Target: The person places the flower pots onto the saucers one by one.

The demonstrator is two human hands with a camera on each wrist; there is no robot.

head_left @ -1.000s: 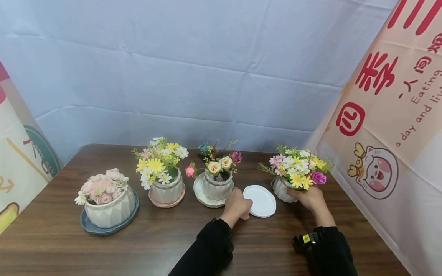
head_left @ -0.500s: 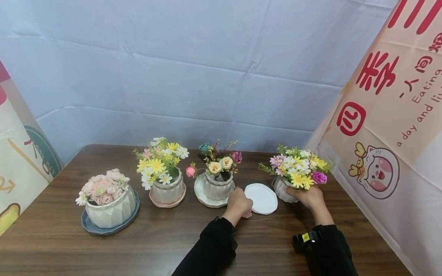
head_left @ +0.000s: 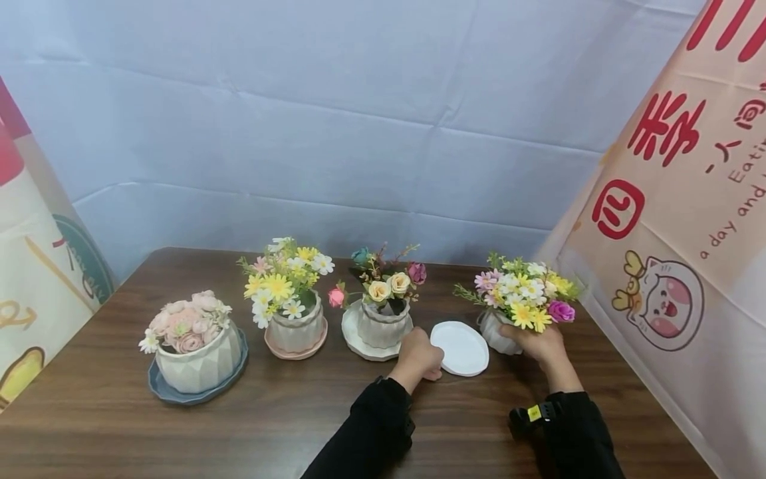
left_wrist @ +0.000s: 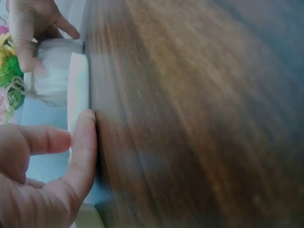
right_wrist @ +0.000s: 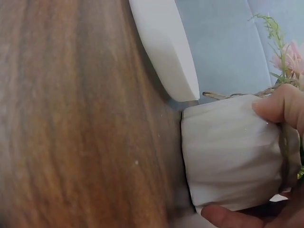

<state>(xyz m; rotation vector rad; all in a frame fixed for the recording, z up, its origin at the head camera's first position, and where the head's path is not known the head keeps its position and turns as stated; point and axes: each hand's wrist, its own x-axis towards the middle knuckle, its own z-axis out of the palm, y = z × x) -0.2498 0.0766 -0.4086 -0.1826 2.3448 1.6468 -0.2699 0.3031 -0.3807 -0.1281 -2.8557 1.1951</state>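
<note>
My left hand (head_left: 417, 356) pinches the near-left edge of a plain white saucer (head_left: 461, 350) between thumb and forefinger. In the left wrist view the saucer (left_wrist: 79, 85) appears edge-on, close to the tabletop, with the forefinger along its lower side. To its right, my right hand (head_left: 543, 346) grips a small whitish flowerpot (head_left: 498, 334) with twine round its rim. Yellow, white, pink and purple flowers (head_left: 523, 293) fill this pot and hide part of the fingers. The right wrist view has thumb and fingers on opposite sides of the pot (right_wrist: 230, 152), right beside the saucer's edge.
Three more potted flower arrangements stand left on saucers: a pot with mixed roses (head_left: 383, 329) next to my left hand, one with daisies (head_left: 296, 331), and a wide pot with pale pink flowers (head_left: 200, 362). A printed cloth (head_left: 652, 266) hangs along the wooden table's (head_left: 239, 439) right side.
The head view has turned slightly. My left hand and the white saucer have shifted very slightly right, toward the pot in my right hand. Both holds are the same.
</note>
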